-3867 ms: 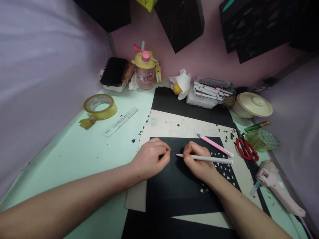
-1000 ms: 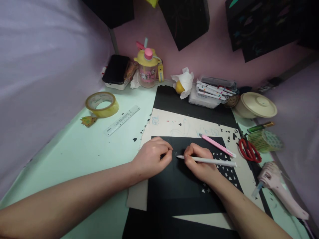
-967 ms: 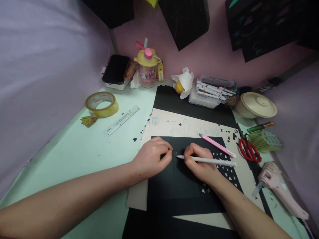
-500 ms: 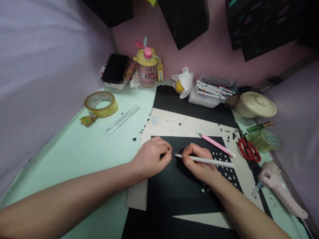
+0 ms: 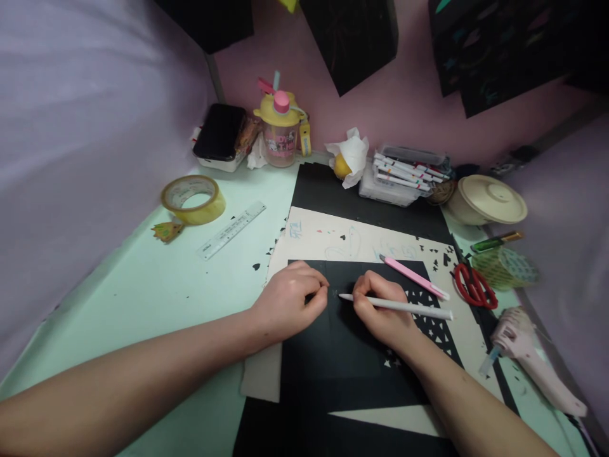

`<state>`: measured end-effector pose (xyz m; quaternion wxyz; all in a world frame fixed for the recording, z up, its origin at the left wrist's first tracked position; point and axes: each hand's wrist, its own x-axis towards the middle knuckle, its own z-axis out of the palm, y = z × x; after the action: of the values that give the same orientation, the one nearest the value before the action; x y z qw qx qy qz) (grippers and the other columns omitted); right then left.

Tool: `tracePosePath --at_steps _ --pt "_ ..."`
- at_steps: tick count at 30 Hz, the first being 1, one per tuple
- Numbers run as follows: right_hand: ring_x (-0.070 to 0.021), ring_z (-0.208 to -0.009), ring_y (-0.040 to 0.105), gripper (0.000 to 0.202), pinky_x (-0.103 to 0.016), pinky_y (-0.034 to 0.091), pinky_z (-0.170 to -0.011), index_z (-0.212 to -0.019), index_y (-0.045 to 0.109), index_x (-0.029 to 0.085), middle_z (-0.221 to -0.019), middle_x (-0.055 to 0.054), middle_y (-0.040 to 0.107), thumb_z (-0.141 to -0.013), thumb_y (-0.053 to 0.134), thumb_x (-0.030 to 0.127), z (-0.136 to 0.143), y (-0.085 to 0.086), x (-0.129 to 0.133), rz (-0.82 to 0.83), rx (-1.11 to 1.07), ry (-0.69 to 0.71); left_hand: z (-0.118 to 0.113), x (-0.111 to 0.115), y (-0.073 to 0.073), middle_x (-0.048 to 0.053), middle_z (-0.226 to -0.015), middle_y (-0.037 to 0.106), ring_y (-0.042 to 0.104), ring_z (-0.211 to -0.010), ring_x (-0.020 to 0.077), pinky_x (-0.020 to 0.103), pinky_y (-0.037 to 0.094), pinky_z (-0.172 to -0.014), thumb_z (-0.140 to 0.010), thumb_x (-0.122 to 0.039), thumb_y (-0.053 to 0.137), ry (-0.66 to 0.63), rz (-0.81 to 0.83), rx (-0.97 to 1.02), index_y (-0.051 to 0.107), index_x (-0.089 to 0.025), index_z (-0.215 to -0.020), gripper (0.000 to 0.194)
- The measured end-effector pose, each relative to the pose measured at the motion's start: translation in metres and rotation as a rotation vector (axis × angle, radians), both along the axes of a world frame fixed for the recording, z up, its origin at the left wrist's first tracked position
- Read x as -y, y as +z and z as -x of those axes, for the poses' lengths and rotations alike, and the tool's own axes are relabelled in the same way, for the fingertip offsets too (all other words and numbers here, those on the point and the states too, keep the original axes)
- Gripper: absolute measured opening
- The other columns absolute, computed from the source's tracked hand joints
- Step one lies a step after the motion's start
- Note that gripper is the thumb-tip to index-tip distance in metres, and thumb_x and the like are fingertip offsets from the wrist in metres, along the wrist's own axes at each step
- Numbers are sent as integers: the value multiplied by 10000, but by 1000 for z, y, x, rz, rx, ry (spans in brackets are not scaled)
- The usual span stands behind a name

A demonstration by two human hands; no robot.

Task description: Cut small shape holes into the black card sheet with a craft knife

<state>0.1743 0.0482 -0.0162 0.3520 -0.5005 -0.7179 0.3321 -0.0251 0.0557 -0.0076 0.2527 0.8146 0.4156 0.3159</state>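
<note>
A white pencil (image 5: pixel 404 306) sits in my right hand (image 5: pixel 383 308), pinched between thumb and fingers close to its tip. The tip points left, at or just above a sheet of black paper (image 5: pixel 323 355), beside a small faint mark. On the paper's upper left part rests my left hand (image 5: pixel 292 301), its fingers curled in and nothing visible in them. Small triangles and stars are cut out of the sheet's right side (image 5: pixel 431 324), partly covered by my right hand and forearm. Past the paper's top edge lies a pink craft knife (image 5: pixel 413 277).
Red-handled scissors (image 5: pixel 476 285), a roll of green tape (image 5: pixel 507 266) and a pale pink glue gun (image 5: pixel 528 355) lie at the right. To the left are a clear ruler (image 5: pixel 232 230) and yellow tape (image 5: pixel 194 198). A lidded cup (image 5: pixel 280 130) and a box of pens (image 5: pixel 404 174) stand behind.
My right hand has shifted slightly right with the pencil, and the faint mark left of the tip shows more fully. My left hand stays in place.
</note>
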Motion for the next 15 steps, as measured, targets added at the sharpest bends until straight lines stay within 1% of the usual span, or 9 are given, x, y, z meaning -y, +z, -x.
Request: tracePosePath --at_steps 6,10,12,15 --pt "-108 -521 434 202 -248 344 -514 -610 399 210 -580 37 484 -724 511 88 -2 -2 0 10 -58 -7 0 0 0 15 -839 721 606 -783 161 325 499 -744 -833 -155 493 5 -4 -5 642 -179 -636 248" --pt "-108 -517 426 223 -246 331 -499 -628 391 215 -570 46 463 -775 496 84 -4 -3 2 21 -227 -36 0 0 0 18 -838 721 608 -773 161 328 500 -743 -832 -153 490 0 -8 -6 643 -178 -640 247" --pt "-105 -513 421 228 -245 327 -495 -636 397 214 -570 50 461 -791 493 77 -4 -5 2 -4 -305 -48 -1 0 0 18 -843 720 609 -782 161 328 500 -750 -833 -157 493 0 -5 -8 642 -177 -643 243" --pt "-106 -519 430 217 -246 333 -501 -651 420 211 -581 47 480 -797 507 76 -5 -4 2 -85 -383 -67 -1 -1 1 18 -846 718 610 -796 160 328 498 -761 -838 -165 493 1 -5 -16 643 -176 -647 243"
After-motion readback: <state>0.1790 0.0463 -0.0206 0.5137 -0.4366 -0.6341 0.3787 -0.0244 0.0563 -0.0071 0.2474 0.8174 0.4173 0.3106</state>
